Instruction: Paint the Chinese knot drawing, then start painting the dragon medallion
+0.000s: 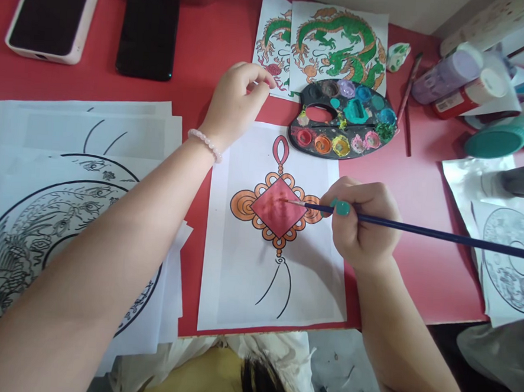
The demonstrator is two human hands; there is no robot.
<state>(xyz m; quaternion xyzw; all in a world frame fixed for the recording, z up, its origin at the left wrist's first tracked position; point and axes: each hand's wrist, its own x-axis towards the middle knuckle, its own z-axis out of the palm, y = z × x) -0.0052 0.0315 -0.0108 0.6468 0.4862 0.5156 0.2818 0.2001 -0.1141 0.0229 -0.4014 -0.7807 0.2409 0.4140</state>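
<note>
- Right hand (361, 223) pinches a thin blue paintbrush (419, 230) btwn thumb & fingers, fingers curled tight round the shaft; handle runs off to the right edge of view.
- Brush tip touches the red diamond at the centre of the knot drawing (275, 211); orange loops around the diamond already coloured, lower tassel lines plain black.
- That drawing is on a white sheet (239, 277) lying on the red table (422, 182), right in front of the person, btwn both arms.
- Left hand (236, 103) reaches fwd past the sheet's top-left corner, fingers curled w/ thumb & fingertips pressed together near the edge of the dragon prints; can't tell if it holds anything. Bead bracelet (205, 144) on the wrist.
- Paint palette (344, 121) just above the sheet, wells w/ blue, teal, red, orange, yellow, pink.
- Two green dragon prints (337, 44) behind the palette, partly under it.
- Stack of uncoloured line drawings (43, 206) on the left, under the left forearm.
- Black phone (148, 30) & a white-cased device (52, 14) at top left.
- Paint bottles (473, 85) lying top right; spare brush (409, 92) beside the palette.
</note>
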